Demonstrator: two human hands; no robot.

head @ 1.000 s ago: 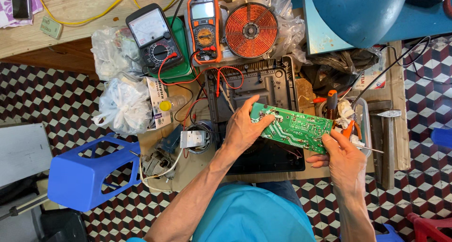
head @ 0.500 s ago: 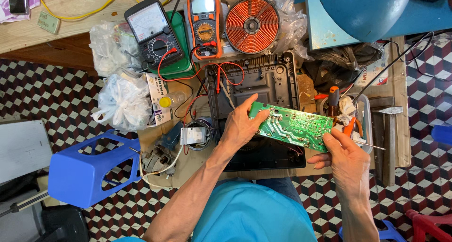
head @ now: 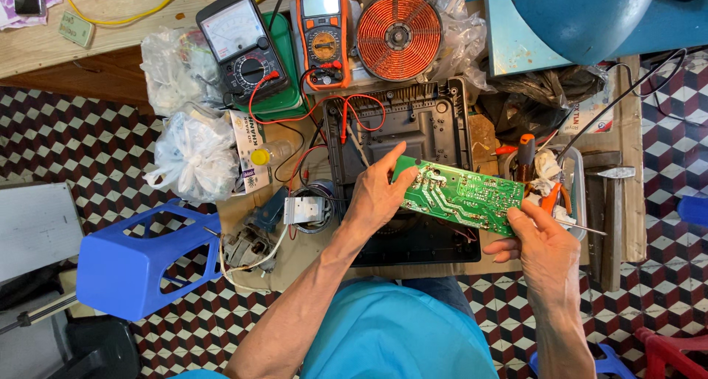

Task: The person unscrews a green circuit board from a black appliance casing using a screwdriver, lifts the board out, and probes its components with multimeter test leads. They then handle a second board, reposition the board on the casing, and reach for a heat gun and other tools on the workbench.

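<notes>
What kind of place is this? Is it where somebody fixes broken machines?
Probably, yes: it looks like a small electronics repair bench. Both hands hold a green circuit board over an opened black appliance case, and two meters with test leads sit beside a copper coil.

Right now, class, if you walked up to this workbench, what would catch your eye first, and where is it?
The green circuit board at the centre, held by its ends between the left hand and right hand above a black plastic casing. Behind it, a copper-coloured coil lies at the top, beside an orange multimeter.
</notes>
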